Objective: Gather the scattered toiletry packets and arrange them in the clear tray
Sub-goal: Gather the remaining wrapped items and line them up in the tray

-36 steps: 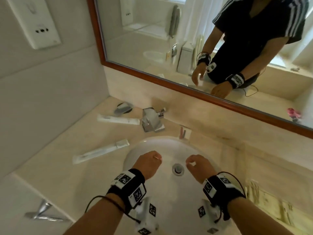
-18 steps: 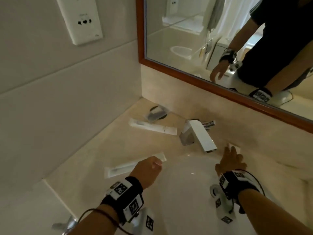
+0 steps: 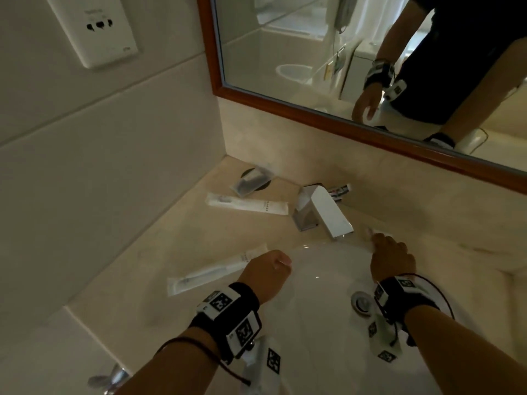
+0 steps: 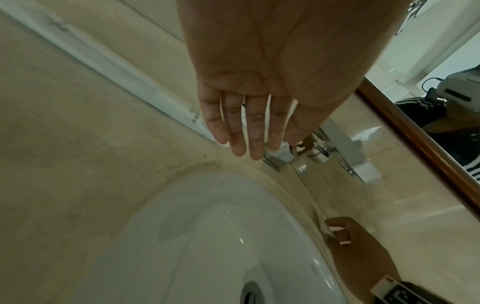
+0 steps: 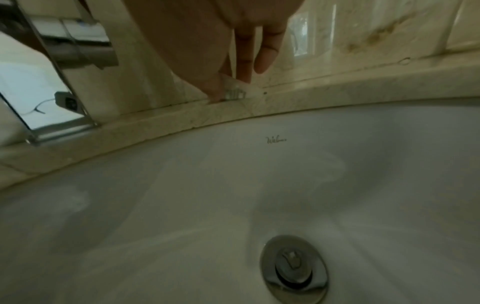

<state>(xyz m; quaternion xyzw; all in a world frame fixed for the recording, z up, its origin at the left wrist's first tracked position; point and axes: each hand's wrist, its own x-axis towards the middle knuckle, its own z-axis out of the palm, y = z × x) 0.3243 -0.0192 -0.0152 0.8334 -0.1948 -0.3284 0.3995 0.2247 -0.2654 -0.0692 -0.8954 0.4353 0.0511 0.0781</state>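
Note:
My right hand (image 3: 382,246) reaches over the basin's back rim, just right of the faucet. Its thumb and fingers pinch a small clear packet (image 5: 232,93) lying on the counter ledge against the backsplash. My left hand (image 4: 246,144) hovers with straight fingers, holding nothing, beside the end of a long white toothbrush packet (image 3: 216,270). A second long white packet (image 3: 245,205) lies farther back. A small clear packet with a dark item (image 3: 252,181) sits in the corner. A small tube (image 3: 339,191) lies behind the faucet. No clear tray is in view.
A chrome faucet (image 3: 322,212) stands at the back of the white basin (image 3: 313,309), whose drain (image 5: 293,265) is at the bottom. A wood-framed mirror (image 3: 342,115) runs above the beige backsplash. The tiled wall on the left carries a socket plate (image 3: 94,27).
Both hands left the middle of the basin. The right one reached to the ledge by the faucet and pinched the small packet. The left one drifted toward the near toothbrush packet. The view swung left.

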